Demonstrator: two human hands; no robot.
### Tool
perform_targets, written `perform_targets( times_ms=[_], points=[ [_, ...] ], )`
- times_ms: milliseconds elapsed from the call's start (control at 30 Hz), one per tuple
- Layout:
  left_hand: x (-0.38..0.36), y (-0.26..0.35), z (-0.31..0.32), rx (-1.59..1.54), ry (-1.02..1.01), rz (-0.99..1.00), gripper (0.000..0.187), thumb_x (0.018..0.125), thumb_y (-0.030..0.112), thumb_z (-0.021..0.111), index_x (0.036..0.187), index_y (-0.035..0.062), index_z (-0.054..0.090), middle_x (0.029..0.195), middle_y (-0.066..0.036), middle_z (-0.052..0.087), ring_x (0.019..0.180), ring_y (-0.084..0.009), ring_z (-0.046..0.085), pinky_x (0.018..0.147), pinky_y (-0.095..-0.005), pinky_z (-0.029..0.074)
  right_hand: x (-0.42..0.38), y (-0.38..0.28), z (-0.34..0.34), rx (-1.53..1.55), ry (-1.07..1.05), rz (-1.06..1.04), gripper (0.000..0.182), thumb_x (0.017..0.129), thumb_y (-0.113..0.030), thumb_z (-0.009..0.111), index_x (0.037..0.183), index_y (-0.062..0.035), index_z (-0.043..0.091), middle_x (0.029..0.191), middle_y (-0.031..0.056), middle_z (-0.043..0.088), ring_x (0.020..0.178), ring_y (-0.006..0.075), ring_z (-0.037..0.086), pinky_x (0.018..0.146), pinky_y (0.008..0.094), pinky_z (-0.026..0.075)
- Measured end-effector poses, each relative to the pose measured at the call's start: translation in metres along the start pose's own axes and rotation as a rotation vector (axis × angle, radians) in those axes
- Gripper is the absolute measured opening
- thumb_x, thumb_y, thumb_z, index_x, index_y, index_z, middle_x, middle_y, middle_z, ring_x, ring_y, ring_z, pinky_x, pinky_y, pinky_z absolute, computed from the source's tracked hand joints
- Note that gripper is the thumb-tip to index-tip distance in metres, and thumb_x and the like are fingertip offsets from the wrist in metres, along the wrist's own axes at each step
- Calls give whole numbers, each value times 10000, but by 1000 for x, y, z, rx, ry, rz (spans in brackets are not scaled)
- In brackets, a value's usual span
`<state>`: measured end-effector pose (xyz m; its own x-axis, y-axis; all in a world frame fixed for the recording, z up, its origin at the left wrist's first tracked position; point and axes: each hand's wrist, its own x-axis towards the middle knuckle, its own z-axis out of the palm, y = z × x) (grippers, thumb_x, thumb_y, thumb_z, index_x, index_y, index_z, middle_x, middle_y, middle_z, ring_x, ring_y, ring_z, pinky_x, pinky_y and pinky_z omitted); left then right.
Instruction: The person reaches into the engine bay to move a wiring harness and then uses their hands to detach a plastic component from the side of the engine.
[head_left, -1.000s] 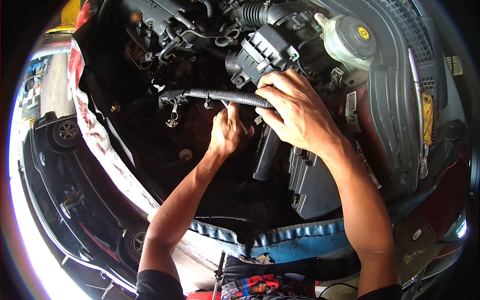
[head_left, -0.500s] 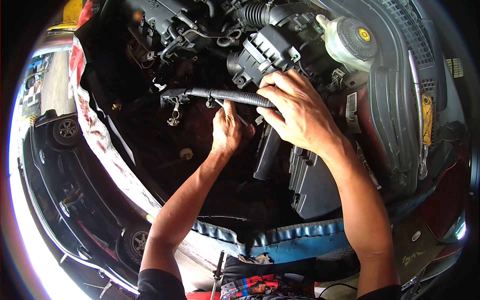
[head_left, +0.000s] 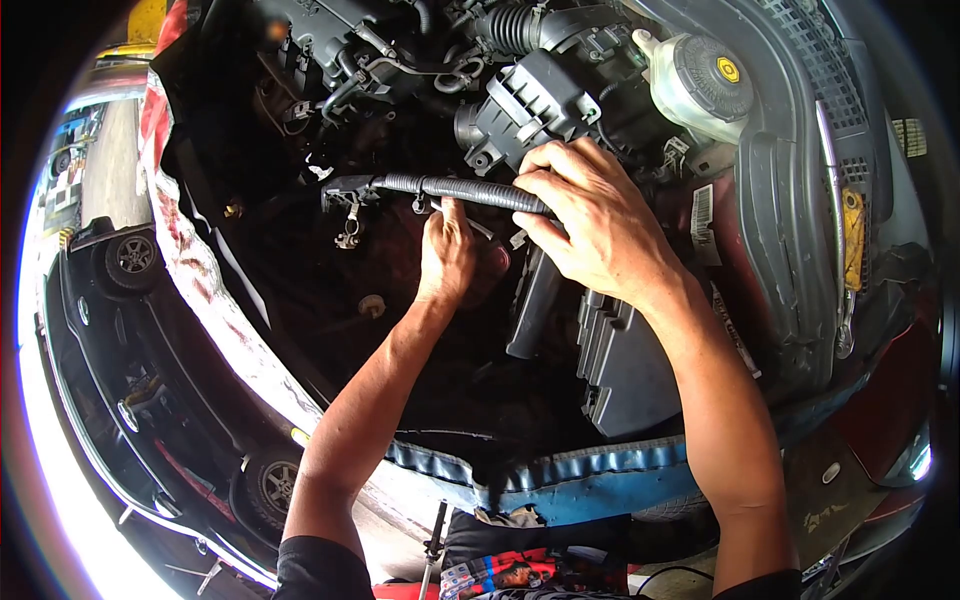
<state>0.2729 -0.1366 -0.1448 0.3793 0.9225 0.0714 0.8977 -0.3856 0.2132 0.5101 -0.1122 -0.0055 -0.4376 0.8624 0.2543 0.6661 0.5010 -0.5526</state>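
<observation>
A black corrugated wire harness (head_left: pixel 465 190) runs across the open engine bay, with a battery terminal clamp (head_left: pixel 349 228) hanging near its left end. My right hand (head_left: pixel 600 225) is closed round the harness's right end. Just under the harness, my left hand (head_left: pixel 447 258) is closed with its thumb pointing up at a small clip (head_left: pixel 420 203). A thin, light-coloured rod-like tool (head_left: pixel 481 228) passes through the left fingers. Its exact kind is hidden, and a reddish patch shows near its lower right end.
The air filter housing (head_left: pixel 535 100) and brake fluid reservoir (head_left: pixel 702 85) lie beyond my hands. A black ribbed cover (head_left: pixel 630 370) stands below my right forearm. A ratchet (head_left: pixel 848 300) rests on the right edge. A blue fender cover (head_left: pixel 600 465) lines the near edge.
My left hand has shifted slightly left, its thumb rising a little towards the harness, and the rod's angle has changed slightly. My right hand keeps its hold on the harness.
</observation>
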Motion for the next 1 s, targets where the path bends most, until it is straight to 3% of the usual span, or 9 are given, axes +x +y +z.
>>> perform_targets(
  times_ms=[100, 233, 367, 533, 600, 800, 867, 933, 1000],
  points=[
    [4, 3, -4, 79, -145, -24, 820, 901, 17, 674, 1554, -142, 205, 1020, -195, 633, 914, -305, 644, 766, -388, 533, 0, 0, 0, 14, -1, 5, 213, 905, -219, 715, 1022, -46, 675, 1094, 56, 601, 1043, 247, 571, 919, 392, 461],
    [11, -5, -4, 192, 77, 124, 810, 900, 63, 699, 1541, -135, 245, 1064, -215, 625, 897, -306, 655, 745, -392, 540, 0, -1, -1, 21, -7, 10, 218, 904, -209, 717, 1040, -44, 678, 1101, 59, 602, 1050, 250, 574, 932, 397, 464],
    [14, -5, -1, -184, -94, 17, 687, 865, -25, 621, 1510, -78, 389, 1199, -257, 597, 981, -316, 638, 790, -407, 548, 0, -1, -1, 25, -3, 11, 222, 902, -204, 719, 1049, -43, 678, 1106, 62, 601, 1060, 251, 576, 940, 400, 467],
    [14, 4, 3, -672, 33, 85, 799, 820, -14, 642, 1560, 5, 340, 1181, -274, 596, 1028, -440, 610, 881, -481, 551, 0, -1, 0, 23, -4, 13, 215, 903, -201, 717, 1045, -46, 676, 1109, 64, 601, 1066, 253, 579, 940, 407, 471],
    [18, -1, 0, -437, 147, 224, 794, 810, -23, 646, 1553, 17, 367, 1169, -262, 590, 1015, -433, 610, 880, -490, 547, 0, -1, 0, 24, -9, 16, 210, 904, -202, 715, 1041, -47, 675, 1110, 66, 601, 1067, 253, 579, 939, 409, 472],
    [24, -1, -46, -583, -195, 328, 651, 795, -52, 666, 1430, 57, 574, 1090, -228, 538, 941, -382, 612, 817, -434, 553, 0, 0, -1, 15, -6, 14, 218, 905, -211, 713, 1051, -51, 683, 1116, 60, 612, 1067, 254, 585, 934, 407, 477],
    [22, -2, -50, -422, -168, 496, 528, 833, 67, 728, 1351, 54, 632, 1121, -297, 520, 907, -351, 636, 718, -391, 556, 0, -2, -1, 22, 3, 25, 227, 902, -207, 717, 1061, -47, 691, 1121, 58, 619, 1075, 257, 589, 947, 408, 480],
    [12, 6, -53, -403, -249, 349, 402, 866, 178, 755, 1252, 81, 696, 1264, -206, 566, 1150, -394, 602, 945, -439, 515, 0, -2, -2, 27, 3, 31, 235, 899, -202, 722, 1070, -42, 698, 1125, 58, 626, 1083, 262, 592, 962, 410, 482],
    [16, 24, -76, -321, -272, 219, 385, 844, 117, 736, 1226, 79, 701, 1304, -213, 575, 1112, -369, 625, 947, -435, 528, 1, -2, -3, 34, -7, 34, 242, 896, -196, 728, 1076, -36, 704, 1128, 61, 631, 1093, 268, 595, 979, 414, 484]
  ],
)
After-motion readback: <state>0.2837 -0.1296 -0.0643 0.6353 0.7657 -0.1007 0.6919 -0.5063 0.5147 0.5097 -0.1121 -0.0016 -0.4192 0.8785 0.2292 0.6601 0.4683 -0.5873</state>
